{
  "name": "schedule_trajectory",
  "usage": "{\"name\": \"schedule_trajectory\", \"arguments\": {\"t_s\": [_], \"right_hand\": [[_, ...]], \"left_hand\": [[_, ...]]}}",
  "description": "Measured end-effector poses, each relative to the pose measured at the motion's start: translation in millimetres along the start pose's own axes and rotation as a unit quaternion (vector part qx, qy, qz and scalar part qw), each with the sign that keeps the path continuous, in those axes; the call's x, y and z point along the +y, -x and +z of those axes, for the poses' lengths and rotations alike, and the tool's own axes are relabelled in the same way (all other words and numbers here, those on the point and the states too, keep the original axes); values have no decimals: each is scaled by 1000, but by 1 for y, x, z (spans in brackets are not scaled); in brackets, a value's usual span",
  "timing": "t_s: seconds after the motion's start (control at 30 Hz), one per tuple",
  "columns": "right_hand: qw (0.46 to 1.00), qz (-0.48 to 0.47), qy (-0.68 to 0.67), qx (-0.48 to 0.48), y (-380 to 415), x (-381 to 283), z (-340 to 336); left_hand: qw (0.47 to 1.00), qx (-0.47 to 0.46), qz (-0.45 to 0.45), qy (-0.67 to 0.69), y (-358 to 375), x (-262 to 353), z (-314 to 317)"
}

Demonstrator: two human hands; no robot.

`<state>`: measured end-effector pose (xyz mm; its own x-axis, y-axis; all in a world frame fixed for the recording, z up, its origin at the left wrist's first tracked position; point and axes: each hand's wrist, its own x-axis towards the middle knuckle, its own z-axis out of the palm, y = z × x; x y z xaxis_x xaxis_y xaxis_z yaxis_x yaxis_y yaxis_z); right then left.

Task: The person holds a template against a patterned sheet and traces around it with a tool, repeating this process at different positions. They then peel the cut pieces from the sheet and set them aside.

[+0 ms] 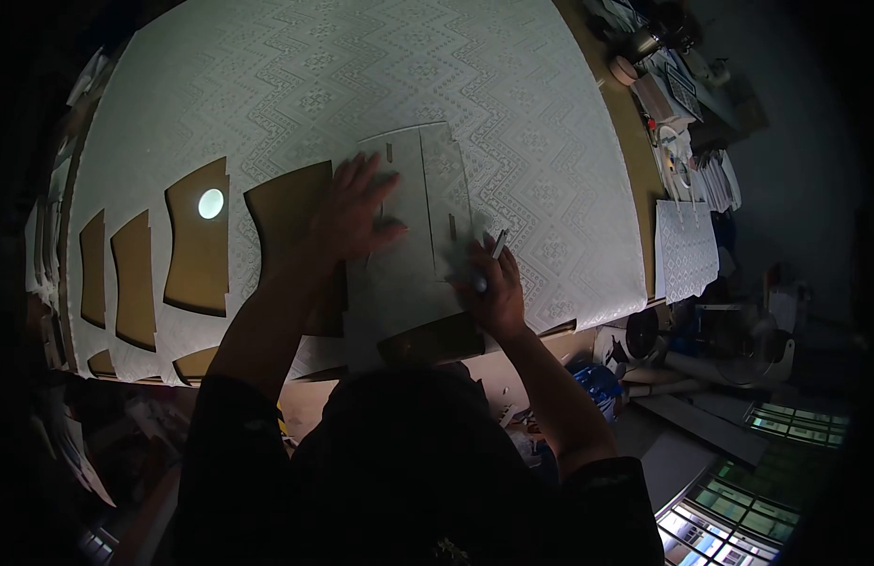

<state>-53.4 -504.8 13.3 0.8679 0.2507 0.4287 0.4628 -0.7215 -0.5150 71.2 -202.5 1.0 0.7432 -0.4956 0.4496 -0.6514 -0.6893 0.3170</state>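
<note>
My left hand (354, 215) lies flat with fingers spread on a pale, stiff pattern piece (408, 189) that has narrow slots in it. The piece rests on a large white sheet (380, 57) with an embossed zigzag pattern. At the right edge of the piece, my right hand (496, 294) is closed round a slim silver pen-like tool (500, 243), whose upper end sticks up past the fingers. Its lower end is hidden by the hand. Left of the piece, curved cut-outs (196, 259) in the sheet bare the brown board beneath.
A bright round light spot (210, 204) falls on one cut-out. Along the right side stand a small pinkish bowl (624, 70), papers and a hanging patterned swatch (687, 250). A fan (757, 344) and a blue bundle (597, 382) are below the table's right front edge.
</note>
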Motion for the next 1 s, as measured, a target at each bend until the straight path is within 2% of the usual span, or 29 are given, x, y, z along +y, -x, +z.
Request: {"name": "schedule_trajectory", "arguments": {"t_s": [0.33,0.47,0.67,1.0], "right_hand": [[999,-43,19,23,-5,-8,-4],[999,-35,18,7,-1,-2,-2],[1000,-13,9,6,-1,-4,-1],[1000,-15,12,2,-1,-4,-1]], "left_hand": [[997,-66,-38,-11,-6,11,-16],[998,-56,-29,-9,-7,6,-13],[995,-92,-33,-14,-5,7,-8],[996,-78,-38,-12,-6,6,-8]]}}
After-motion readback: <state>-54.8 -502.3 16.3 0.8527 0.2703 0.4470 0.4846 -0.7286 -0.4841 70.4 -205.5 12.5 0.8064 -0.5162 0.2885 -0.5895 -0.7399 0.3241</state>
